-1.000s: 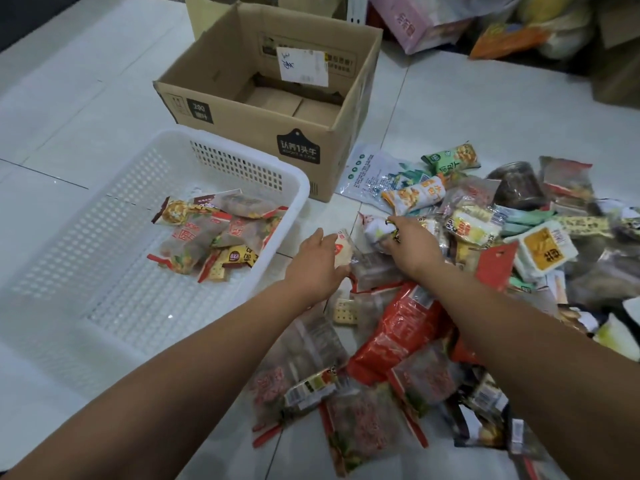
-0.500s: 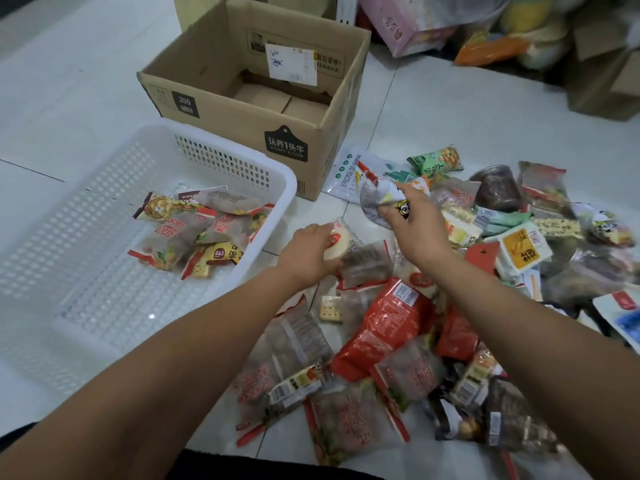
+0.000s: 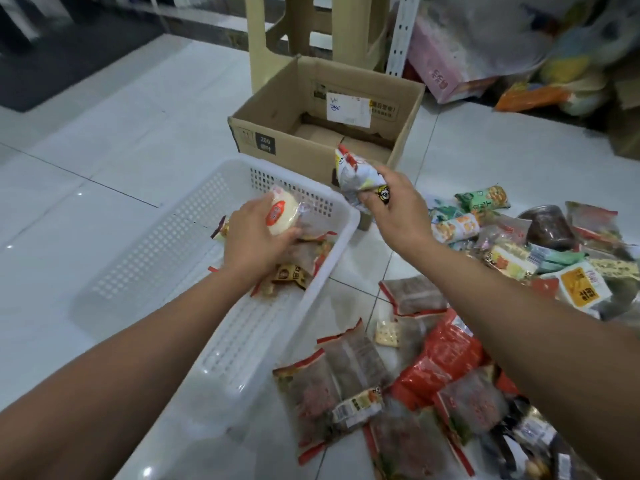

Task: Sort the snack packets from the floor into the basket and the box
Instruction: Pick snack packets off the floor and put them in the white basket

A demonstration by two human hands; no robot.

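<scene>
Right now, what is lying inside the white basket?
In the white basket, a few snack packets lie toward the far right side. The left hand, holding a round pale packet above them, covers most of them, so their number is unclear.

The floor (image 3: 104,161) is smooth, glossy glazed tile. The basket (image 3: 156,244) is white perforated plastic with a slight sheen. The box (image 3: 294,157), at 1 o'clock from it, is matt brown cardboard with a white paper label (image 3: 348,110). The packets (image 3: 349,362) are glossy, crinkled plastic film.
</scene>
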